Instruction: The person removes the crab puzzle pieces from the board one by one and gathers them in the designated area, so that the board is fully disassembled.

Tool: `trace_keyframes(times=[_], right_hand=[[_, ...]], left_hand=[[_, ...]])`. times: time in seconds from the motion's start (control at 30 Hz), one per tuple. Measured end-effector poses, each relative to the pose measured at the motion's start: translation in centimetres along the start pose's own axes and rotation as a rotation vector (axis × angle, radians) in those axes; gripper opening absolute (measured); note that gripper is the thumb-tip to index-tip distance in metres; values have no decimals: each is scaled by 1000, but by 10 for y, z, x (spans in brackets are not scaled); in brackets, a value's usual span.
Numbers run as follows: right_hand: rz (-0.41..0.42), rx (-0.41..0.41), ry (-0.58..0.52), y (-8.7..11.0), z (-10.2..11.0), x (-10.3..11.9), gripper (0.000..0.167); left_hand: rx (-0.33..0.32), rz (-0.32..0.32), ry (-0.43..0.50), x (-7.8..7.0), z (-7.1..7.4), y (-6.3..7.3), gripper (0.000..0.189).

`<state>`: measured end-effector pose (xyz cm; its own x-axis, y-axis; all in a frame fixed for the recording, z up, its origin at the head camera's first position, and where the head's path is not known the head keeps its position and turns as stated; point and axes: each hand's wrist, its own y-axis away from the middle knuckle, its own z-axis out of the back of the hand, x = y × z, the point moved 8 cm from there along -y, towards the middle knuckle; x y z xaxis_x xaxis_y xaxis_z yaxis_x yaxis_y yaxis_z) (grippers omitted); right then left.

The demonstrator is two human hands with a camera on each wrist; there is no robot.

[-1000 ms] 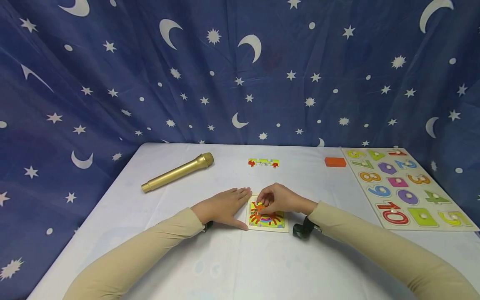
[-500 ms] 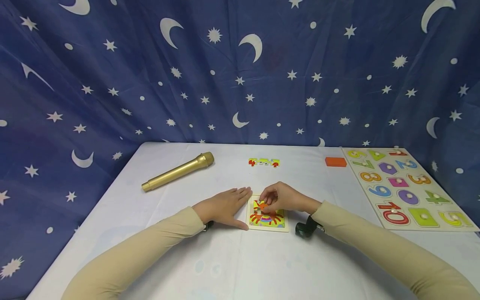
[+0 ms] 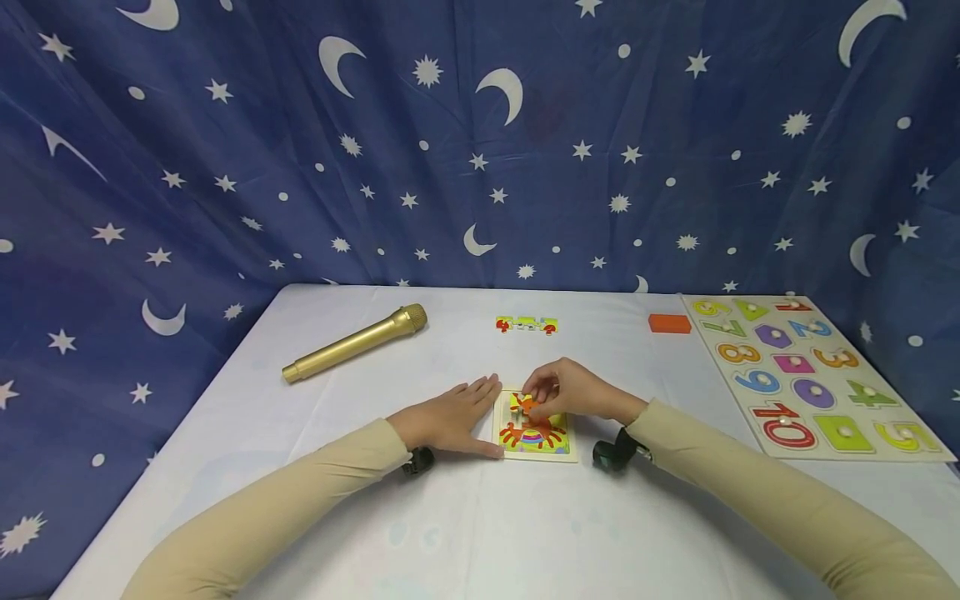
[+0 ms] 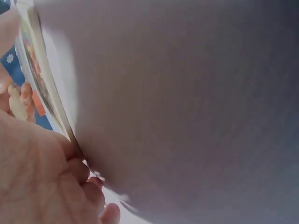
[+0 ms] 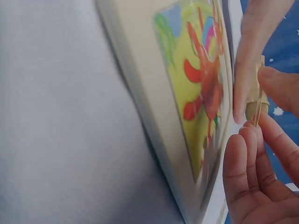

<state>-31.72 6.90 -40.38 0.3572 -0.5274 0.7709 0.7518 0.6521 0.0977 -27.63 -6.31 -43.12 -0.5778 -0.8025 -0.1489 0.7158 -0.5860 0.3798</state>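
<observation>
The right hand (image 3: pixel 573 390) pinches a small puzzle piece (image 5: pixel 259 102) between its thumb and fingers. The left hand (image 3: pixel 450 417) holds nothing; it lies flat with its fingers straight, up against the left side of the puzzle board (image 3: pixel 536 457). The piece is over the far part of the board, and it looks lifted a little way off it. A pale gap (image 3: pixel 516 417) in the picture sits just to the left of the piece, between the two hands. The right hand is much nearer to the piece than the left one. From the right wrist, the piece shows edge-on as a thin strip, and its long side seems to run nearly level with the face of the board. Its front is mostly hidden by fingers, but some orange peeks out from above. The board has a pale frame and a bright picture: a red crab, it seems, with a rainbow tummy on yellow-green. More puzzle pieces (image 3: pixel 527 325) lie in a row behind the board, well apart from it.
</observation>
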Motion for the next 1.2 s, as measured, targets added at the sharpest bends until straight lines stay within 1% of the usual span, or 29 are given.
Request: trace_keyframes(times=[0.13,0.27,0.43,0.63,0.77,0.9,1.0,1.2], right_hand=[[6,-27,16,-5,8,-1,24],[4,-59,28,-17,20,-6,24],[-6,-105,54,-40,36,-11,25],[-27,-140,67,-72,51,-14,25],[-52,-151,83,-88,55,-16,24],[-103,-165,99,-100,56,-22,23],[-144,-164,106,-105,54,-29,23],[-192,-163,121,-109,51,-38,22]], left_hand=[[5,-7,-39,1,-2,-2,103],[13,-13,-62,1,0,-1,102],[16,-20,-78,0,2,1,103],[16,-30,-85,0,0,1,103],[10,-28,-90,0,-1,0,103],[9,-23,-92,0,-1,-1,103],[14,-20,-95,0,-2,0,103],[10,-25,-92,0,-1,1,102]])
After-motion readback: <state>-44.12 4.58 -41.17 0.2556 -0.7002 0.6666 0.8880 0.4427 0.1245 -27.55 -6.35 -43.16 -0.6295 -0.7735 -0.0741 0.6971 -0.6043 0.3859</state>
